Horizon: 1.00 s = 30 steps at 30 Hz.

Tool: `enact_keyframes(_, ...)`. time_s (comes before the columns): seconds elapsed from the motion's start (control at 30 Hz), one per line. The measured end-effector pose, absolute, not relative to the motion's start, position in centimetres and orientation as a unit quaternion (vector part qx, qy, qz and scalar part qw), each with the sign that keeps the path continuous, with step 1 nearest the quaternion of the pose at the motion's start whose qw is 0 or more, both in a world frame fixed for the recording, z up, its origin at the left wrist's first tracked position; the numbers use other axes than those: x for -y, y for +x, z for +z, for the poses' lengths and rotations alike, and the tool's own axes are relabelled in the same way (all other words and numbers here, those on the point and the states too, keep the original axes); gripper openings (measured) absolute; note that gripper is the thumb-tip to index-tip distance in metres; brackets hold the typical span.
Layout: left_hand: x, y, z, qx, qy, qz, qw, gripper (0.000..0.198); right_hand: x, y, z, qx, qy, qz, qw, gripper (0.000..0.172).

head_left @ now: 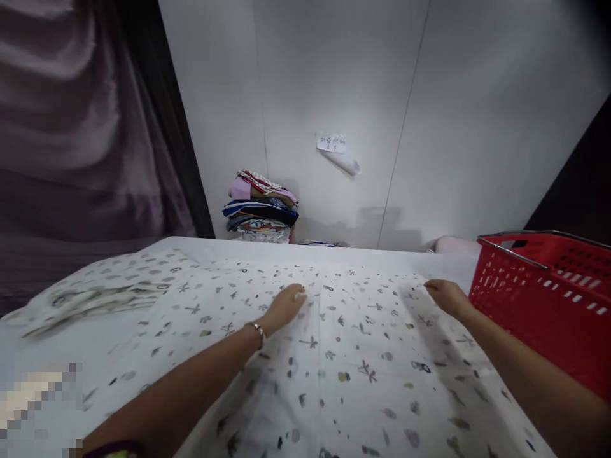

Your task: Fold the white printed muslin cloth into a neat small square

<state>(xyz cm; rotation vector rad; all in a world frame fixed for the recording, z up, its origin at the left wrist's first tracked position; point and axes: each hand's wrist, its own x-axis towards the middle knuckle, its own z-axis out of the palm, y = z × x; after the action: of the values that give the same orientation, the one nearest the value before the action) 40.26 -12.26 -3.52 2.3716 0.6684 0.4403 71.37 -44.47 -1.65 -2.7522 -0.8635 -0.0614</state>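
A white cloth with small printed leaves and flowers [353, 356] lies spread over the table in front of me. My left hand [284, 306], with a bracelet at the wrist, rests on the cloth near its far middle, fingers closed in a pinch on the fabric. My right hand [443, 294] reaches to the cloth's far right part and its fingers are curled on the fabric there. A bunched fold of the same printed cloth [95, 292] lies at the left.
A red plastic basket [548, 299] stands at the table's right edge, close to my right forearm. A stack of folded clothes [260, 207] sits against the white wall behind the table. A paper note [331, 143] is stuck on the wall. A dark curtain [86, 127] hangs at left.
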Motion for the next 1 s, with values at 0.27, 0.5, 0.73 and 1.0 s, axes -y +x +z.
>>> enact_keyframes(0.27, 4.0, 43.0, -4.1, -0.281, 0.943, 0.129, 0.12, 0.031, 35.1, 67.9, -2.7, 0.348, -0.926, 0.018, 0.144, 0.032)
enact_keyframes(0.5, 1.0, 46.6, -4.6, -0.246, 0.963, 0.094, 0.051, 0.033, 27.7, 69.3, -4.1, 0.33, -0.933, 0.04, 0.138, 0.038)
enact_keyframes(0.73, -0.2, 49.2, -5.4, -0.222, 0.972, 0.082, 0.006, 0.027, 23.8, 70.3, -5.9, 0.302, -0.948, 0.057, 0.085, 0.035)
enact_keyframes(1.0, 0.5, 49.7, -3.7, -0.235, 0.965, 0.112, -0.015, 0.031, 23.7, 69.8, -5.0, 0.309, -0.949, 0.054, 0.042, 0.022)
